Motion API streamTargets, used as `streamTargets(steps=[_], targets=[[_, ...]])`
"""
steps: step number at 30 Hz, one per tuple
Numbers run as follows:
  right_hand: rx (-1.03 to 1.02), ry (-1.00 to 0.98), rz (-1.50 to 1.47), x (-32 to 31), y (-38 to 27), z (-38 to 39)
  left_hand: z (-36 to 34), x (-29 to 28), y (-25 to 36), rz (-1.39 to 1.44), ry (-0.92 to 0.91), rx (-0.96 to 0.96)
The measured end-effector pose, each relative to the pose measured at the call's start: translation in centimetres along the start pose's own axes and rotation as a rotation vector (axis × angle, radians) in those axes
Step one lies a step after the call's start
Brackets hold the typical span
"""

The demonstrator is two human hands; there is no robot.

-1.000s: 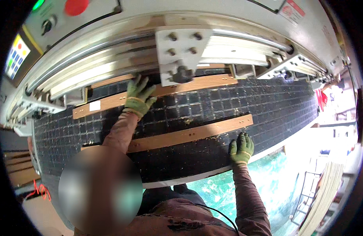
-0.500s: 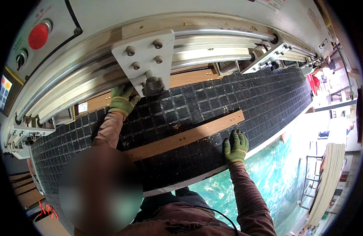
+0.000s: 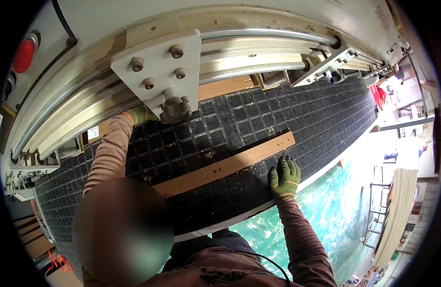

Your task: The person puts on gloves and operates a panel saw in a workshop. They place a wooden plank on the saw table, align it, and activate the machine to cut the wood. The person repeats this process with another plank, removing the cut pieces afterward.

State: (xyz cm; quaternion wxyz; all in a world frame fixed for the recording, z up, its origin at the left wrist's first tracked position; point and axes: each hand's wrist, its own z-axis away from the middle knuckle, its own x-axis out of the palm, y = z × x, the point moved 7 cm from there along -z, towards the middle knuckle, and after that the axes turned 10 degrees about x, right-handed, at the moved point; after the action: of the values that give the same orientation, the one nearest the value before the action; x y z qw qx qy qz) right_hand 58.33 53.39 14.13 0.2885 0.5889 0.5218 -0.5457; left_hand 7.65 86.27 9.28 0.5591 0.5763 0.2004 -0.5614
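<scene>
My left hand [image 3: 141, 115], in a green work glove, reaches in beneath the steel rails beside the white bolted bracket [image 3: 158, 64]. Its fingers are hidden there, close to a brown wooden board [image 3: 225, 88] that lies partly under the rails. On the black gridded bed [image 3: 182, 143] in front of me rests a second narrow wooden board [image 3: 230, 165], with small holes in it. Just right of that board my right hand [image 3: 284, 178], also gloved, lies palm down on the bed near its front edge. Its fingers are stretched out, and I see nothing held.
Long steel rods [image 3: 268, 38] and more brackets [image 3: 321, 69] run across the machine above the bed. A red button [image 3: 24, 56] sits on the housing at upper left. A stack of pale boards [image 3: 397, 215] stands at right, past the green floor [image 3: 325, 210].
My left hand has gone farther in under the rails, and its fingers have slipped out of sight. My right hand and the near board stay put. The view has shifted slightly.
</scene>
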Motion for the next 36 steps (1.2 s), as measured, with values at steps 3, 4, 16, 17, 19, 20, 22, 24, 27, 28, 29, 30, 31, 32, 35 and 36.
streamTargets(steps=[3, 4, 16, 17, 19, 20, 22, 24, 27, 28, 29, 30, 31, 32, 35, 36], targets=[[-0.008, 0.002, -0.003, 0.2, 0.3, 0.2, -0.6, 0.1, 0.0, 0.009, 0.006, 0.009], [-0.021, 0.007, -0.014, 0.4, 0.0, 0.0, -0.4, -0.1, -0.2, 0.014, 0.014, 0.009], [-0.121, 0.031, 0.043, 1.3, 0.9, 0.4, 5.5, -2.8, 3.8, -0.127, 0.017, -0.106], [-0.122, 0.032, 0.036, 1.4, 0.9, 0.4, 7.0, -2.1, 4.1, -0.204, 0.031, -0.103], [-0.111, 0.034, 0.029, 1.3, 0.5, 0.5, 11.7, 0.1, 7.7, -0.396, 0.066, -0.031], [-0.091, 0.041, 0.039, 0.9, 0.9, 0.8, 14.2, 0.6, 11.2, -0.026, -0.191, -0.138], [-0.094, 0.049, 0.020, 0.9, 0.6, 0.9, 19.9, 3.9, 14.4, -0.207, -0.091, 0.148], [-0.095, 0.056, 0.021, 1.0, 1.5, 0.8, 23.9, 5.1, 17.6, -0.186, -0.032, 0.161], [-0.122, 0.068, 0.008, 1.5, 1.0, 0.6, 25.2, 7.9, 17.7, -0.213, -0.016, 0.148], [-0.125, 0.091, 0.015, 1.5, 1.1, 0.5, 24.5, 8.4, 17.4, -0.193, -0.068, 0.122], [-0.113, 0.091, 0.008, 1.1, 1.1, 0.4, 23.8, 9.1, 17.2, -0.173, -0.122, 0.103], [-0.106, 0.084, -0.006, 0.9, 0.7, 0.3, 23.8, 8.8, 17.4, -0.171, -0.062, 0.123], [-0.103, 0.103, 0.002, 0.7, 0.6, 0.4, 23.8, 8.7, 17.4, -0.163, 0.000, 0.152], [-0.106, 0.117, -0.006, 0.6, 1.0, 0.5, 23.4, 8.2, 17.3, -0.157, 0.064, 0.188], [-0.061, 0.075, -0.003, 0.1, 0.5, 0.2, 22.0, 7.0, 15.7, -0.131, 0.107, 0.165], [-0.050, 0.068, -0.011, 0.1, 0.1, 0.2, 21.7, 6.4, 15.1, -0.202, 0.190, 0.179]])
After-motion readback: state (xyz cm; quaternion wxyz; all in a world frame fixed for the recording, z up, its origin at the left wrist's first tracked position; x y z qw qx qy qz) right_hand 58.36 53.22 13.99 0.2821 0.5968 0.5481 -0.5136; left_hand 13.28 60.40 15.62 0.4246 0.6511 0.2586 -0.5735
